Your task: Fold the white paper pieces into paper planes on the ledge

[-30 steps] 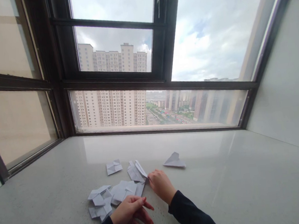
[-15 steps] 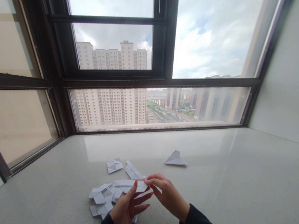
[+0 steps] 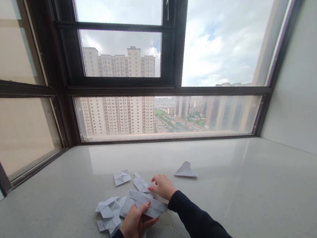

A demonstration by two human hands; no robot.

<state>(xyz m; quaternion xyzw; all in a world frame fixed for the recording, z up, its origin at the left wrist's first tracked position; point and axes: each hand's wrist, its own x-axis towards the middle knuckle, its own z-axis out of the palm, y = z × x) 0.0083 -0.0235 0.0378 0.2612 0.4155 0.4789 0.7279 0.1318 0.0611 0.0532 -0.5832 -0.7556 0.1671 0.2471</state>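
My left hand [image 3: 136,221] is closed on a long folded white paper [image 3: 152,206], thumb on top and fingers underneath. Just beyond it, my right hand [image 3: 162,186] reaches over with thumb and fingers apart and nothing between them. Its fingertips are beside a narrow folded paper strip [image 3: 140,182] on the ledge; whether they touch cannot be told. Several folded paper pieces [image 3: 108,212] lie in an overlapping pile left of my left hand, which partly hides them. A square folded paper [image 3: 122,178] lies behind the pile.
A paper airplane [image 3: 186,170] rests to the right on the pale stone ledge [image 3: 252,192]. Dark-framed windows [image 3: 124,88] rise behind the ledge, with tall buildings outside. A white wall [image 3: 299,94] bounds the right side.
My right hand has let go of the paper's right end and moved up and away toward the narrow strip. My left hand still holds the paper, now tilted with more of its face showing.
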